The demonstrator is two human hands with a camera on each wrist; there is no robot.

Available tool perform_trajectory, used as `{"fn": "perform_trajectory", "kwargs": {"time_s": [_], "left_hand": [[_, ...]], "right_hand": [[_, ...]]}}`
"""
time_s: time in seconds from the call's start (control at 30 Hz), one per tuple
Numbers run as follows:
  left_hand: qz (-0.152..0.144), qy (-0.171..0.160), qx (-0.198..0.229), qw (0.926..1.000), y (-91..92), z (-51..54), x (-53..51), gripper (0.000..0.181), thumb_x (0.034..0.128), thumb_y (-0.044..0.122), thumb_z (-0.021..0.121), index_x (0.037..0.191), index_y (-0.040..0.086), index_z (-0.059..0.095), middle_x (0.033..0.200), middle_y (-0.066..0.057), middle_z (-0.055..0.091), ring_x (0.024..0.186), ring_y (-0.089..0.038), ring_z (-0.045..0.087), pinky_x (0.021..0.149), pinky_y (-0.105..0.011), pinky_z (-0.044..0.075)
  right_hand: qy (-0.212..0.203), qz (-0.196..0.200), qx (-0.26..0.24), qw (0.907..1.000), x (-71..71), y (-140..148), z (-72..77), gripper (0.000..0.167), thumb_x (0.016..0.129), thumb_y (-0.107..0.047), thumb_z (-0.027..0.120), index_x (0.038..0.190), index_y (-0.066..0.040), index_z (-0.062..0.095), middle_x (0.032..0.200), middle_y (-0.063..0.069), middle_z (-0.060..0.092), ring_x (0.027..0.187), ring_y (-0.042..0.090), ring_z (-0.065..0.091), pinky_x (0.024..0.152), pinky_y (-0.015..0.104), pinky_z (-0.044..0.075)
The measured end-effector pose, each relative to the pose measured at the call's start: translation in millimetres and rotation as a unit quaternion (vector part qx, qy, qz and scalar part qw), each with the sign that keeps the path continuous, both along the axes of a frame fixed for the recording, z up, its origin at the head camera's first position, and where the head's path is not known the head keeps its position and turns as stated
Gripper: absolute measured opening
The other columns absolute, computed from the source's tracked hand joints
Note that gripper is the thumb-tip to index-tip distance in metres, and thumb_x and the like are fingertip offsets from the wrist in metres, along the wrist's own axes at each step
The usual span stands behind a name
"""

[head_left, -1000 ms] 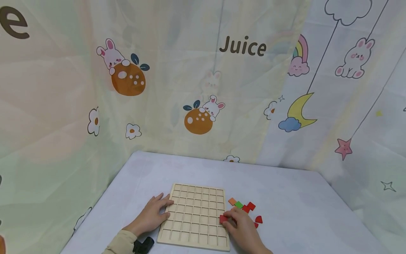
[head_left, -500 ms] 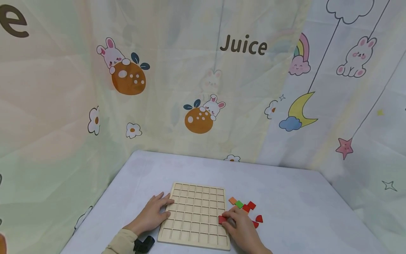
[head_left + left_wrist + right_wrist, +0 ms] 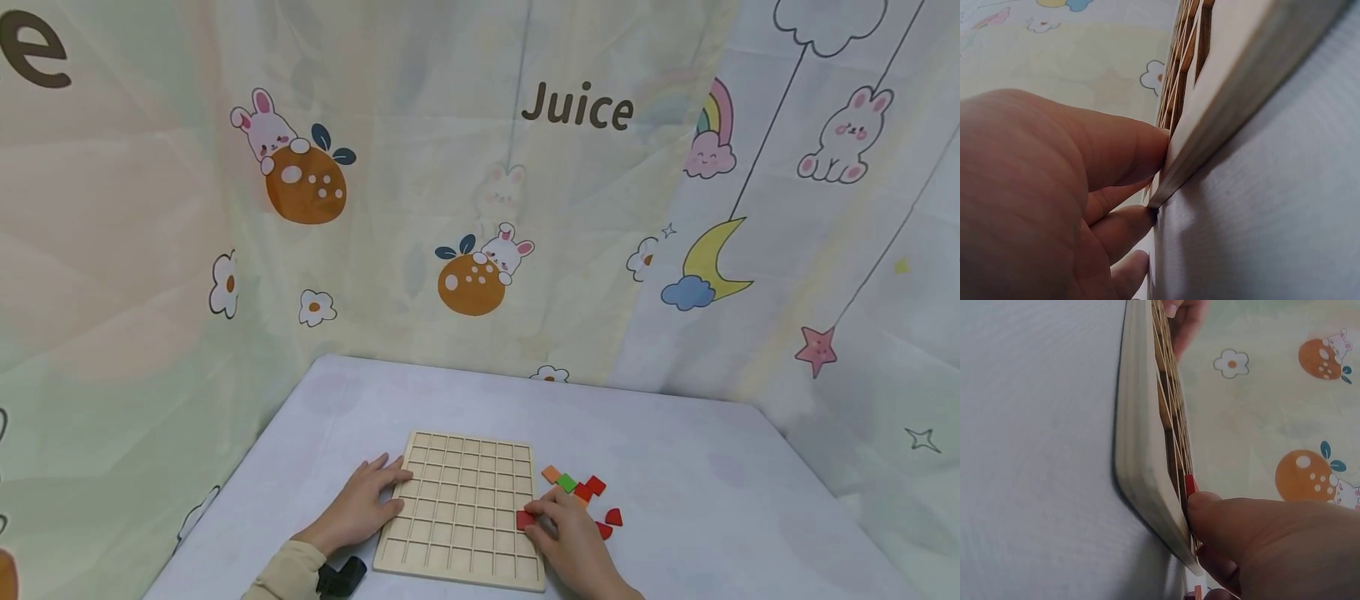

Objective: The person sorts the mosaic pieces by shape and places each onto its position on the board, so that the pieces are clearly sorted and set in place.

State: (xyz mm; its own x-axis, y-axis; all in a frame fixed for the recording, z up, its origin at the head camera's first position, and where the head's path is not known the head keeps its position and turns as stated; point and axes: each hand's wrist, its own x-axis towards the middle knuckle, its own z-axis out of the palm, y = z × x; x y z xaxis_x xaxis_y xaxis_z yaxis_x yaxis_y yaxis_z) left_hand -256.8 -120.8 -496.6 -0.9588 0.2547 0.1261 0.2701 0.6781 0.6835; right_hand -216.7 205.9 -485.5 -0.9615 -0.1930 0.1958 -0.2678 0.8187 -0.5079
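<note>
Red and square, the flat tile [image 3: 523, 520] at the right side of the pale wooden grid board [image 3: 459, 510], pinched by fingers of the right hand [image 3: 575, 537], looks light and stiff, best taken by its edges. The left hand [image 3: 358, 510] touches the board's left edge, fingers relaxed.

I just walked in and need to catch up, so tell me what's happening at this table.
A person's right hand holds a red piece at the rightmost column of a wooden grid board; whether it sits in a cell is hard to tell. The left hand touches the board's left edge. Loose red, orange and green pieces lie on the table right of the board.
</note>
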Motion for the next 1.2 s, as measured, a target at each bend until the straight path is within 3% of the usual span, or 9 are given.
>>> {"fn": "perform_trajectory", "kwargs": {"time_s": [0.9, 1.03, 1.2], "left_hand": [[-0.007, 0.005, 0.001, 1.0, -1.4, -1.4, -1.6, 0.038, 0.0863, 0.012, 0.071, 0.123, 0.011, 0.066, 0.147, -0.013, 0.047, 0.144, -0.04, 0.025, 0.12, -0.056, 0.009], [-0.005, 0.002, 0.0, 1.0, -0.8, -0.6, -0.9, 0.037, 0.0862, 0.012, 0.071, 0.123, 0.011, 0.066, 0.148, -0.013, 0.047, 0.144, -0.04, 0.024, 0.12, -0.056, 0.009], [0.002, -0.004, -0.002, 1.0, 0.5, 0.4, -0.5, 0.037, 0.0857, 0.013, 0.071, 0.122, 0.012, 0.066, 0.148, -0.012, 0.047, 0.145, -0.04, 0.024, 0.12, -0.057, 0.009]], "right_hand": [[-0.001, 0.014, -0.022, 0.9997, 0.7, 1.3, -1.3, 0.024, 0.084, -0.025, 0.077, 0.107, -0.016, 0.074, 0.093, -0.01, 0.051, 0.076, 0.003, 0.045, 0.059, 0.017, 0.042], [0.0, -0.006, -0.029, 0.9996, 0.6, 0.8, -0.5, 0.025, 0.085, -0.025, 0.076, 0.109, -0.017, 0.073, 0.091, -0.012, 0.054, 0.078, 0.004, 0.048, 0.061, 0.016, 0.045], [0.024, -0.067, -0.021, 0.9972, -0.8, 3.9, 0.4, 0.024, 0.085, -0.025, 0.076, 0.108, -0.021, 0.074, 0.096, -0.013, 0.06, 0.083, 0.006, 0.053, 0.07, 0.02, 0.053]]}}
